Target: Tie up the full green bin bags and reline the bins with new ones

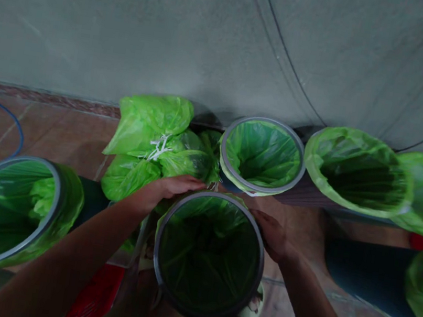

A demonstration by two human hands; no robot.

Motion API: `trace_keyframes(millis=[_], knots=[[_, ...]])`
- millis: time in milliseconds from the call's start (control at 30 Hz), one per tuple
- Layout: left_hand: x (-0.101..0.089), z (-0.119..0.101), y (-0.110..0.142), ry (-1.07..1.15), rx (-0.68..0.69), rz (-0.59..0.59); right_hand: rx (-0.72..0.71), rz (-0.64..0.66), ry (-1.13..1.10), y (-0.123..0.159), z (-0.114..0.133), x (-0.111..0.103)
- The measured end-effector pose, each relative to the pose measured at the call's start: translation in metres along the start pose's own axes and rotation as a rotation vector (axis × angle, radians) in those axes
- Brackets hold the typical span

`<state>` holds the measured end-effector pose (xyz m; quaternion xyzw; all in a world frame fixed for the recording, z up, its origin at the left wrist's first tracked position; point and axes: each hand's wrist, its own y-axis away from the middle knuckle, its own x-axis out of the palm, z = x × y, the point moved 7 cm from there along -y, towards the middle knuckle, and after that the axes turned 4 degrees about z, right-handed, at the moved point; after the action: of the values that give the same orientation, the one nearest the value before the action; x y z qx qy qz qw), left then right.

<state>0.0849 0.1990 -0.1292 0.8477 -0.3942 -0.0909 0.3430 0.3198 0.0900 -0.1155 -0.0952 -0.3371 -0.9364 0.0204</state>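
In front of me stands a round trash bin (258,271) with a grey rim, lined with a green plastic bag (213,254). The bag's edge is folded out under the rim. My left hand (181,186) curls round the far left side of the bin, just outside the rim. On the far right side, my right hand (273,235) presses against the bin, its fingertips partly hidden behind the rim. Both hands look closed on the bin and its folded liner. Behind my left hand lie tied green garbage bags (154,118) with white strings (158,148).
More lined bins stand by the wall: a grey-rimmed bin (224,144) and a bag-covered bin (307,167). Another lined bin (57,194) is at left, one (368,277) at right. A red object (95,295) and a blue cable (18,124) lie on the tiles.
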Motion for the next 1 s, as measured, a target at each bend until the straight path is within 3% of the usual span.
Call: trace_keyframes(millis=[133,233,433,533,733,833,1000], knots=[[-0.002,0.024,0.042,0.258,0.087,-0.210,0.014,-0.188,-0.039,0.023,-0.023,-0.011],[0.006,0.033,0.047,0.338,0.138,-0.292,-0.021,-0.293,-0.108,0.023,-0.031,-0.014],[0.013,0.051,0.050,0.444,0.144,-0.416,-0.066,-0.215,-0.175,0.020,-0.042,-0.014],[0.021,0.067,0.078,0.530,0.162,-0.447,-0.047,-0.158,-0.206,0.043,-0.055,-0.015],[0.064,0.099,0.142,0.762,0.169,-0.428,-0.020,0.003,-0.358,0.103,-0.092,-0.007],[0.081,0.111,0.154,0.781,0.132,-0.455,-0.053,-0.008,-0.440,0.115,-0.109,-0.005],[0.090,0.121,0.153,0.799,0.155,-0.556,-0.137,-0.093,-0.496,0.116,-0.115,-0.003]])
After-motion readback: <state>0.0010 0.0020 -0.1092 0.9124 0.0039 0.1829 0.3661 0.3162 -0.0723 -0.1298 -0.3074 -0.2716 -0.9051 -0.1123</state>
